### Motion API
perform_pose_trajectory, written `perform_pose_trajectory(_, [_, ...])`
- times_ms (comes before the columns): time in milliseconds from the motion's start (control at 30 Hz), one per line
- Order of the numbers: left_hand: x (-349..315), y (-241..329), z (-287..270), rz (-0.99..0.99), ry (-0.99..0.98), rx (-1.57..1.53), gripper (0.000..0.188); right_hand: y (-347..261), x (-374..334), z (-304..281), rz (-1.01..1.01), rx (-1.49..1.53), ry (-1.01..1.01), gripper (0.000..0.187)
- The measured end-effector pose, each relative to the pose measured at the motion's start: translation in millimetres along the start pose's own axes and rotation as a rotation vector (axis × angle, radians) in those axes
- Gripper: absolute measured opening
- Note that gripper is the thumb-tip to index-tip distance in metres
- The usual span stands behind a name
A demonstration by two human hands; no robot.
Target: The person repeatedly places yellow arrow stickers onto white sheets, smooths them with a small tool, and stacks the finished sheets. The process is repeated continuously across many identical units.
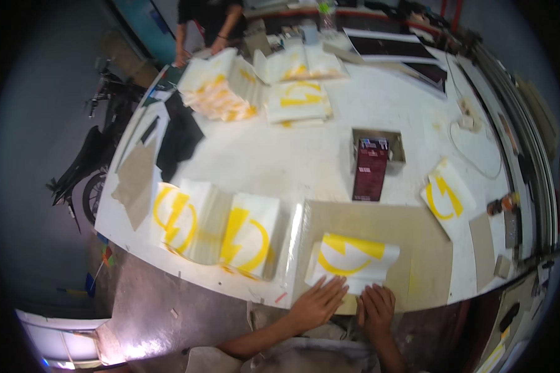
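A white sheet [348, 281] printed with a yellow curved shape and bolt lies near the table's front edge, its right side lifted in a curl. It rests on a beige board [429, 255]. My left hand [320, 303] lies on the sheet's near left edge, fingers stretched out. Beside it, my right hand [377, 306] rests on the near right edge, fingers side by side and slightly bent; nothing shows gripped in either hand. To the left are a folded stack of similar printed sheets [175, 214] and a second stack [249, 233].
A dark red box [371, 171] stands before an open metal tin [395, 146]. Another printed sheet [447, 194] and a small bottle [503, 203] lie right. More printed piles [221, 87] stand at the far side, near another person [210, 22]. A motorcycle [106, 137] stands left of the table.
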State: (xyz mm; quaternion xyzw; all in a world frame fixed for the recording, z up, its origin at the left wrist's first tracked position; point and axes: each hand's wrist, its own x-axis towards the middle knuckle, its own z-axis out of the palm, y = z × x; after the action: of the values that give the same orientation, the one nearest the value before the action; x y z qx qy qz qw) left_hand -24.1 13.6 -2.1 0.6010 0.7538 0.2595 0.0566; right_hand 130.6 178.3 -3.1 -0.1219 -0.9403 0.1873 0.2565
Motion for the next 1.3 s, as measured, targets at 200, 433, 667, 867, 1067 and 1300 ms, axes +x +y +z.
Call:
perform_pose_trajectory(200, [-12.7, 3.8, -3.4, -0.048, 0.006, 0.059, 0.053, -4.0, -6.9, 8.5, -0.047, 0.006, -0.045, 0.030])
perform_pose_trajectory(433, [-8.3, 5.8, -4.1, -0.040, -0.006, 0.058, 0.054, -11.6, -7.4, 10.6, -0.026, -0.076, -0.073, 0.037])
perform_pose_trajectory(667, [-8.4, 5.1, -3.8, -0.045, -0.071, 0.071, 0.059, -11.0, -8.0, 10.3, -0.016, -0.079, -0.080, 0.037])
perform_pose_trajectory(867, [-21.2, -4.5, -19.4, -0.163, -0.086, 0.065, 0.072, -5.7, -12.8, 11.0, 0.001, -0.110, -0.104, 0.037])
perform_pose_trajectory(1067, [-23.1, -3.5, -21.8, -0.127, -0.051, 0.087, 0.068, -24.3, -3.5, 1.6, 0.080, -0.127, -0.174, 0.037])
perform_pose_trajectory(1300, [-23.5, -3.9, -19.9, -0.145, -0.079, 0.084, 0.067, -8.4, -18.3, -33.4, 0.156, -0.197, -0.119, 0.033])
